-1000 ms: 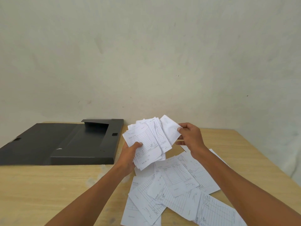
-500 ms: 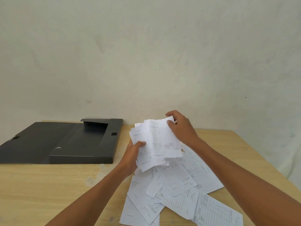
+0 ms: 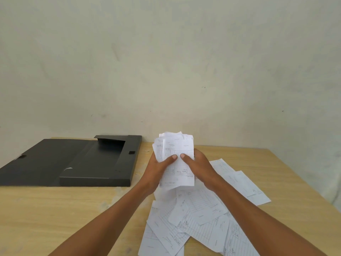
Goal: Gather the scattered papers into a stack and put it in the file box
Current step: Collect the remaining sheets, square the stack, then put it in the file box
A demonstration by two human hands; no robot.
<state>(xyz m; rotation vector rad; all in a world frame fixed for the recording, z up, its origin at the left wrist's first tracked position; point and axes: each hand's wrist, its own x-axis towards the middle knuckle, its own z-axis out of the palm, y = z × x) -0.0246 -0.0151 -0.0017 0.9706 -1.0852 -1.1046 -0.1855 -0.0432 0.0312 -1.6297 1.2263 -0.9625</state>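
Note:
A bundle of white printed papers point(image 3: 176, 145) stands upright above the wooden table. My left hand point(image 3: 158, 169) grips its left edge and my right hand point(image 3: 199, 168) grips its right edge, both thumbs pressed on the front sheet. Several loose papers point(image 3: 201, 217) lie scattered and overlapping on the table below and to the right of my hands. The black file box point(image 3: 99, 163) lies open at the left, its lid point(image 3: 36, 161) folded flat to the left. The box tray looks empty.
The wooden table point(image 3: 55, 215) ends against a pale wall behind. Its right edge runs diagonally past the outermost sheet point(image 3: 252, 189). A strip of bare tabletop separates the box from the papers.
My right hand laid the sheet it held onto the bundle, then dropped to its right edge. The fanned papers are now squared more closely between both hands.

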